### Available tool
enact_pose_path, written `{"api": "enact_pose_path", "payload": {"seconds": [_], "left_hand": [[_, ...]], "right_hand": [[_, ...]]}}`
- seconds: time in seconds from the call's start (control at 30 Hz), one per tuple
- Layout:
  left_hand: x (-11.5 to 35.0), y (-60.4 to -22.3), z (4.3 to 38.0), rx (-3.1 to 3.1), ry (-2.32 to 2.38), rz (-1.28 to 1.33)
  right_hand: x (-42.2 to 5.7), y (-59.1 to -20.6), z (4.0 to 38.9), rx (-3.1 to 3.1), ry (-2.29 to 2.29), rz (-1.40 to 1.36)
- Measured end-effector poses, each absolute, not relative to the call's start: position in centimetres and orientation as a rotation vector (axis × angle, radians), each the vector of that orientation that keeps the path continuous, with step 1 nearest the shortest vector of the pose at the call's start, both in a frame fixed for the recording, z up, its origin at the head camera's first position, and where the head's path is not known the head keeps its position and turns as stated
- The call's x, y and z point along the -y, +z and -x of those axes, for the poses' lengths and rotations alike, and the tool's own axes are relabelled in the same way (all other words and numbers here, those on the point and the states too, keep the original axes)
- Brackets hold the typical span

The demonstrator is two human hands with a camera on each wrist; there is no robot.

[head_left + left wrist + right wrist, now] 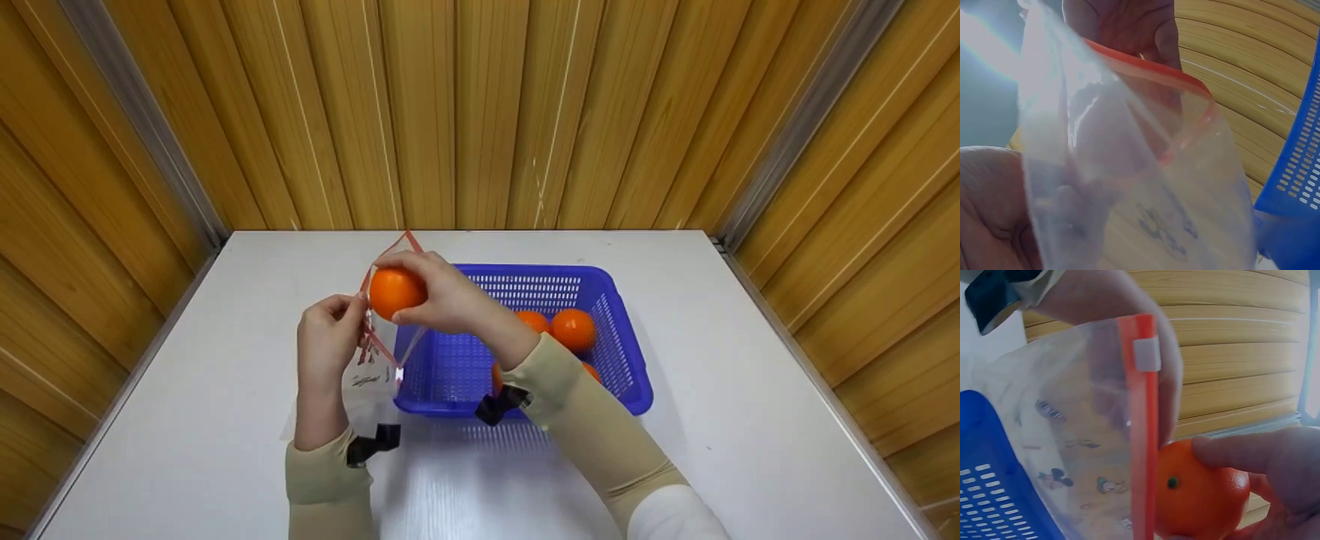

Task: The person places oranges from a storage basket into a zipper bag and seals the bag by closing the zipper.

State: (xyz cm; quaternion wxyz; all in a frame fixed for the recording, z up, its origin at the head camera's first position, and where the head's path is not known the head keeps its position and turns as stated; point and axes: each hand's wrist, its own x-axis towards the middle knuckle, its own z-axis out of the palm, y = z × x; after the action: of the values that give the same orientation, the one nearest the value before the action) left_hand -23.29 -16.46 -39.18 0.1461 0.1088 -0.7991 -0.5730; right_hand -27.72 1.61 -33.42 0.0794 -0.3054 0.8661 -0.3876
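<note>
My right hand [454, 296] grips an orange [395, 292], with the thumb and fingers spread round it. The orange is at the mouth of a clear plastic zip bag [1084, 439] with a red zip strip, a white slider and printed cartoon figures. My left hand [328, 334] pinches the bag's rim at the left, and the mouth is spread apart. In the right wrist view the red strip stands directly beside the orange and hides part of it. The bag's film [1129, 140] fills much of the left wrist view and blurs what lies behind it.
A blue perforated basket [637, 367] stands on the white table [750, 450], just right of the bag. Several more oranges [574, 330] lie in its right part, some hidden by my right forearm. Wood-patterned walls [487, 112] enclose the table at the back and sides.
</note>
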Motion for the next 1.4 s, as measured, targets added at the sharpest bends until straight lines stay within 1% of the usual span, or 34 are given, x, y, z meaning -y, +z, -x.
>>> {"api": "enact_pose_path", "payload": {"seconds": [0.37, 0.57, 0.67, 0.77, 0.87, 0.97, 1.03, 1.17, 1.4], "left_hand": [[16.9, -39.1, 23.1, 2.445, -1.543, -0.45], [17.0, -39.1, 23.1, 2.478, -1.539, -0.432], [17.1, -39.1, 23.1, 2.484, -1.532, -0.42], [17.1, -39.2, 23.1, 2.484, -1.497, -0.405], [17.1, -39.2, 23.2, 2.482, -1.465, -0.402], [17.1, -39.2, 23.1, 2.488, -1.476, -0.414], [17.1, -39.3, 23.1, 2.494, -1.49, -0.425], [17.2, -39.4, 23.1, 2.495, -1.495, -0.427], [17.2, -38.9, 22.8, 2.43, -1.463, -0.437]], "right_hand": [[0.0, -36.4, 28.3, -2.692, -0.746, 0.965], [0.1, -37.4, 28.5, -2.692, -0.708, 0.974], [-0.1, -37.6, 28.7, -2.687, -0.771, 0.981], [-0.5, -37.7, 29.0, -2.724, -1.003, 0.91], [-1.0, -38.0, 29.3, -2.841, -1.171, 0.728], [-1.6, -38.2, 29.7, -2.875, -1.118, 0.487], [-2.0, -38.4, 30.1, -2.798, -0.996, 0.393], [-2.5, -38.5, 30.4, -2.619, -0.945, 0.395], [-2.3, -38.3, 30.4, -2.598, -1.083, 0.484]]}}
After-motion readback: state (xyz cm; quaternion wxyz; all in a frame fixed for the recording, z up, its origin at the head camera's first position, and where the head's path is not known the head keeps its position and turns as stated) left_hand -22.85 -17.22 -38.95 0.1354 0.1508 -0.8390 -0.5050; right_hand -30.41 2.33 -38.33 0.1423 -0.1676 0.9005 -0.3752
